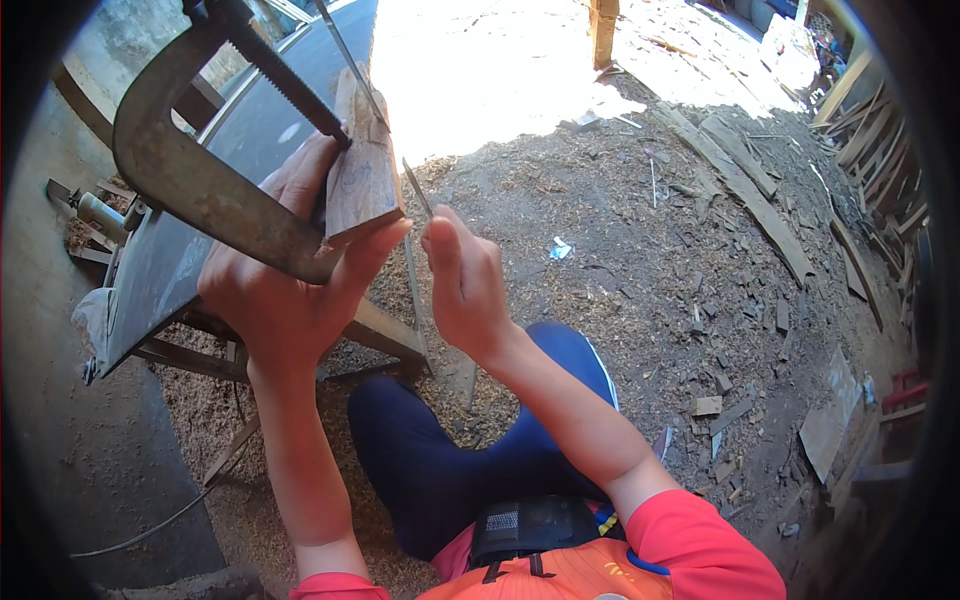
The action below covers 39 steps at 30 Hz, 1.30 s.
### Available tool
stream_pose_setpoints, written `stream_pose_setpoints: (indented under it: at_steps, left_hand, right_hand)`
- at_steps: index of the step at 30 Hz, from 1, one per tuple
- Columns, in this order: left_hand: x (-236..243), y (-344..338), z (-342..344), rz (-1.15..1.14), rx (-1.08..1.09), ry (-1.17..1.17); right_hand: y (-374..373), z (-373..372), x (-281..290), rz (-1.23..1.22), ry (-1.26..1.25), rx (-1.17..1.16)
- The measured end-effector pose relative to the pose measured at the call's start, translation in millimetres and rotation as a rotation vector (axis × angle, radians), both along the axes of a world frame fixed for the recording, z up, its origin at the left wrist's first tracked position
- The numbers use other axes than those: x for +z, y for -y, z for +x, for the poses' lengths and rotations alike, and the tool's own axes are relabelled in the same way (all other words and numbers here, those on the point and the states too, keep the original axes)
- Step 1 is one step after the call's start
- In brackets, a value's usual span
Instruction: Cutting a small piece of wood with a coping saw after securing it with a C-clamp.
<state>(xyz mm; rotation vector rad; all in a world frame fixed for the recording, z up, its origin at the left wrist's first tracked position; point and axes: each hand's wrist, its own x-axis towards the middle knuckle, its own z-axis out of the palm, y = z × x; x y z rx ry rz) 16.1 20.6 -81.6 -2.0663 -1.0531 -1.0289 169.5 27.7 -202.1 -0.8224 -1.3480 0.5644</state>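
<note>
My left hand [285, 285] is closed on the near end of a wooden block [365, 185], its thumb against the end face. A rusty C-clamp [185, 160] reaches over that hand, its threaded screw bearing down on the block. Just right of the block, my right hand [465, 280] is closed in a fist, thumb up, on a thin metal tool [415, 185] like a narrow file or blade. Another thin metal length [350, 60] crosses the block's far part, roughly in line with the tool. Glare hides whether they join.
A dark-topped table [165, 275] stands at left, its wooden leg [385, 330] near my knees. Wood shavings and offcuts litter the ground. Long planks [745, 190] lie at right, beside a lumber pile [885, 170]. A wooden post [603, 35] rises at the back. A cable [150, 543] runs at lower left.
</note>
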Motion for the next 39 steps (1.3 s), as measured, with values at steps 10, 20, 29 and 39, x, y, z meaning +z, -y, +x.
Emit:
stream_pose_setpoints:
  at_steps: [10,20,29,39]
  left_hand:
    - [-2.2,-2.4,-2.1,0.05,-0.035,0.0]
    - [-1.3,1.8,3.0,0.013,-0.027,0.014]
    - [-1.5,1.5,0.8,0.013,-0.009,-0.025]
    - [-0.2,1.4,2.0,0.019,-0.044,-0.019]
  right_hand:
    - [-13.1,-8.9,15.3,0.121,0.045,-0.078]
    - [-14.8,-11.5,22.1,0.113,0.054,-0.107]
    - [-20.1,-15.2,-8.4,0.113,0.024,-0.071]
    - [-29.7,-12.8,-30.6,0.158,0.06,-0.04]
